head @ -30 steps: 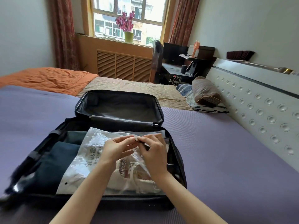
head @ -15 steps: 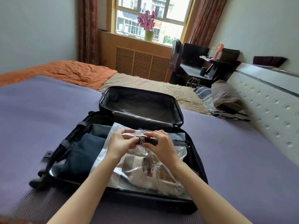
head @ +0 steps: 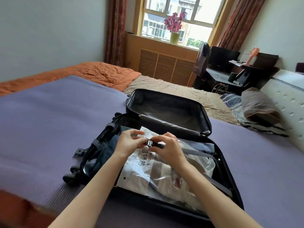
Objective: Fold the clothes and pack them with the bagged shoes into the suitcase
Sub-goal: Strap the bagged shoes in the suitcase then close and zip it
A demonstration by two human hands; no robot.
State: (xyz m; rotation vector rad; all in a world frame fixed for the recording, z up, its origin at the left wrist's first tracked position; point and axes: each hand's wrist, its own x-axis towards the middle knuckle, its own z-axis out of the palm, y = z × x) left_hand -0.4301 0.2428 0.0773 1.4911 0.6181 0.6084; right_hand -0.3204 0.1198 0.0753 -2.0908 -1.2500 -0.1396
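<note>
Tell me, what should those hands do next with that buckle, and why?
Probably press the halves of the buckle together until they latch. The left hand and right hand pinch it above the bagged shoes, which already lie in the suitcase beside folded dark clothes. Whether it has latched cannot be seen.

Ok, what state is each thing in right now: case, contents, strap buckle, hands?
suitcase, open, lid back
shoe bag, lying in the base
folded clothes, packed in the base beside it
buckle, halves together over the bag; latched or not, cannot tell
left hand, pinching the buckle
right hand, pinching the buckle
</note>
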